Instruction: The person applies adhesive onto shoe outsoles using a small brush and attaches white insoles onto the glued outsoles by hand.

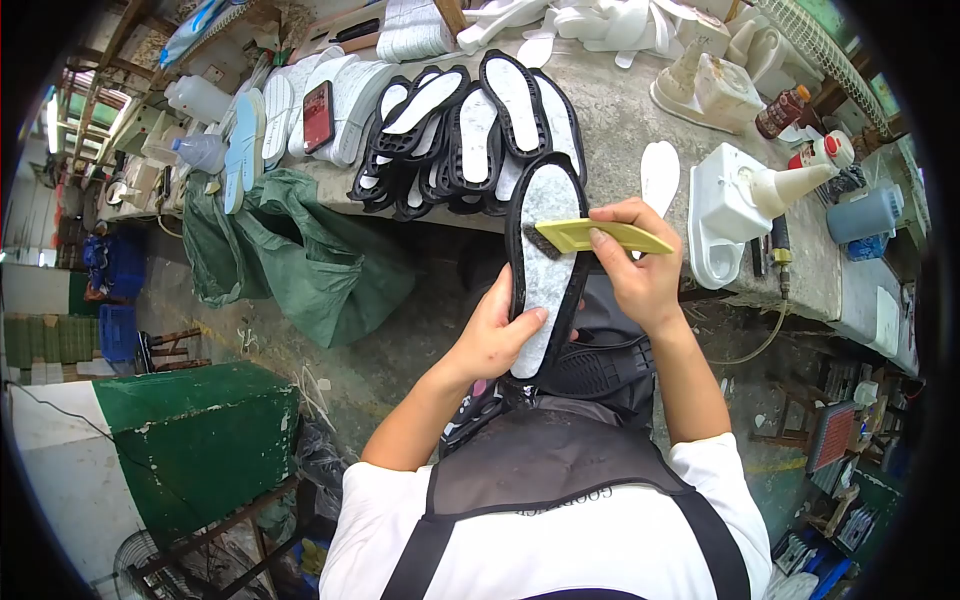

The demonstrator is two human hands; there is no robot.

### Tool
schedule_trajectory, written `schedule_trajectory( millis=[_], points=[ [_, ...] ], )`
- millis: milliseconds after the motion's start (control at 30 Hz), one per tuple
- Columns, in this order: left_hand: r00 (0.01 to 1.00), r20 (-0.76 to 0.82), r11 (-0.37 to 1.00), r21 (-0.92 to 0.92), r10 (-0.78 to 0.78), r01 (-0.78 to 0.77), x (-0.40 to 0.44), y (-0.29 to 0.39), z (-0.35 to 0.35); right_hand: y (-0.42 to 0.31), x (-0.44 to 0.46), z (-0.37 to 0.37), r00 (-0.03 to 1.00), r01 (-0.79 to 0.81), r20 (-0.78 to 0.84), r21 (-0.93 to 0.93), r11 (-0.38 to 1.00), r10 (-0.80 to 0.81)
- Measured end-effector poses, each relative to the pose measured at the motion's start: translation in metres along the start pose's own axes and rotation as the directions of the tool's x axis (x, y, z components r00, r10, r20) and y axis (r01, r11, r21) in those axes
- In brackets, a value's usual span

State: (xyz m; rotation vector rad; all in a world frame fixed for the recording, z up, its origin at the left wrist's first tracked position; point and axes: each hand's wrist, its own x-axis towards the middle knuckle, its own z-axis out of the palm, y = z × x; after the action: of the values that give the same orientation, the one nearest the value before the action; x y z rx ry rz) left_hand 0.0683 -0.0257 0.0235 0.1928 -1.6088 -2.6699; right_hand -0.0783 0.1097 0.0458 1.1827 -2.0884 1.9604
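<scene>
My left hand (497, 330) grips the heel end of a black shoe sole (515, 215) with a pale grey-white inner surface, its thumb lying on top. The sole is held upright in front of my apron. In my right hand (640, 262) is a yellow-handled brush (600, 236). Its dark bristles rest on the sole's pale inner surface, a little above the middle. On my lap, below the held sole, lies another black sole (600, 365), tread side showing.
A pile of black soles with white inners (475, 135) covers the bench's near edge. Left of it are white insoles (350, 105) and a red phone (318, 117). To the right stand a white container with a cone (735, 200) and bottles (783, 112). Green cloth (300, 240) hangs off the bench.
</scene>
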Motion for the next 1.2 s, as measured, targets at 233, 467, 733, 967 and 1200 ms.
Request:
schedule_trajectory(
  millis=[233, 467, 733, 967, 1200],
  points=[
    [0.996, -0.087, 0.998, 0.057, -0.023, 0.028, -0.001, -0.005, -0.008, 0.009, -0.006, 0.014, 0.996, -0.087, -0.031, -0.032, 0.996, 0.086],
    [0.998, -0.033, 0.997, 0.051, -0.054, 0.055, 0.001, -0.012, -0.017, 0.013, -0.001, 0.019, 0.925, -0.369, -0.022, 0.174, 0.913, 0.378],
    [0.998, -0.018, 0.996, 0.066, -0.065, 0.066, 0.006, -0.009, -0.023, 0.021, 0.009, 0.022, 0.902, -0.414, -0.020, 0.247, 0.876, 0.432],
    [0.997, -0.039, 0.997, 0.027, -0.068, 0.069, 0.011, 0.000, -0.021, 0.020, 0.020, 0.023, 0.919, -0.365, -0.074, 0.213, 0.906, 0.387],
    [0.984, -0.049, 0.983, -0.070, -0.171, 0.168, 0.007, 0.000, -0.034, 0.034, 0.038, 0.024, 0.991, -0.133, -0.010, -0.023, 0.991, 0.133]
  ],
)
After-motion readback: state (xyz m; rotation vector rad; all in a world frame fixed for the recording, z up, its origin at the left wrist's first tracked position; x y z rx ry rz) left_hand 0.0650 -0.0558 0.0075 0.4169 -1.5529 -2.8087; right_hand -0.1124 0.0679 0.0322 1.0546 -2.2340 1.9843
